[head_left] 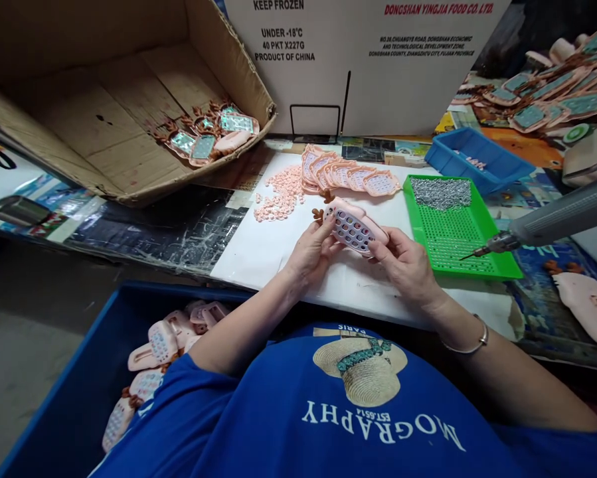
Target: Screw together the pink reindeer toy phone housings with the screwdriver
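The left hand (312, 251) pinches the antlered end of a pink toy phone shell (354, 228), fingers curled on its near-left edge. The shell's long axis runs from those fingers rightward and slightly toward the person, keypad up. The right hand (404, 260) grips the other end, wrist bent inward, thumb on top.

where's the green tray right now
In the head view the green tray lies on the white board right of the right hand, just before the blue bin.
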Available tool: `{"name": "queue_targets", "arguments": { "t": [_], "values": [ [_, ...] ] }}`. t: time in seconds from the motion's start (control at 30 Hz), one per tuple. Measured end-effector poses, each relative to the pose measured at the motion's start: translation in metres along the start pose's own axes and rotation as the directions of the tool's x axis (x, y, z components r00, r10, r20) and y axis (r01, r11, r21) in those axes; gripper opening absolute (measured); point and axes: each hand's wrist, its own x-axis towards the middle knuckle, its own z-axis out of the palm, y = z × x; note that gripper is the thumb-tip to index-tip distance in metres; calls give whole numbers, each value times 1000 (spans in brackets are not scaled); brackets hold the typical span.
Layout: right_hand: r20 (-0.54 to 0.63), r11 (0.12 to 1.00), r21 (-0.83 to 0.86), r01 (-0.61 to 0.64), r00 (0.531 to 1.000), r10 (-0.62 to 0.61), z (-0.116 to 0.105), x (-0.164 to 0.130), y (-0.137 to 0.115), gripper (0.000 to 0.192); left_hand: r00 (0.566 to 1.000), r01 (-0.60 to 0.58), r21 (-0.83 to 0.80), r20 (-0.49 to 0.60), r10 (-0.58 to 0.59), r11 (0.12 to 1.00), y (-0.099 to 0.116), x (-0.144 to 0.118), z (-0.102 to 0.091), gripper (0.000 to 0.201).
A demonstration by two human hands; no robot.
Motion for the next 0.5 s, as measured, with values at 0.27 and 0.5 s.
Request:
{"name": "queue_targets", "arguments": {
  "t": [0.27,0.5],
  "values": [
    [171,912,-200,359,929,-328,-3,-5,-5,43,997,-8,-2,82,8,1000,0,-14,-10,33],
    [317,980,-121,158,942,-113,-4,8,-28,51,994,6,67,111,-14,998,-4,-29,-13,66]
  ]
}}
